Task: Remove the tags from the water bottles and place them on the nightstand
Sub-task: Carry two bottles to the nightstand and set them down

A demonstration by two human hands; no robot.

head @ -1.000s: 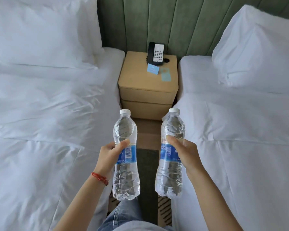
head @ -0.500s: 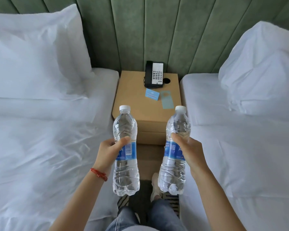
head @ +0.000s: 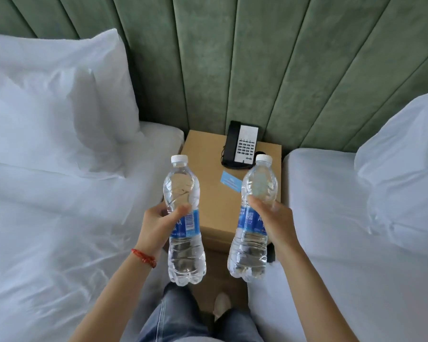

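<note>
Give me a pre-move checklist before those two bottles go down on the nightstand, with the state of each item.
1. Left hand grip on the left bottle: ok, fingers wrapped around its middle.
2. Right hand grip on the right bottle: ok, closed around its label area.
3. Caps on both bottles: ok, white caps in place.
4. Free space on the nightstand: ok, the left and front parts are bare.
5. Obstacles: not ok, the phone and the blue card occupy the right rear.
6. Tags removed: cannot tell; none is visible on either neck.
</note>
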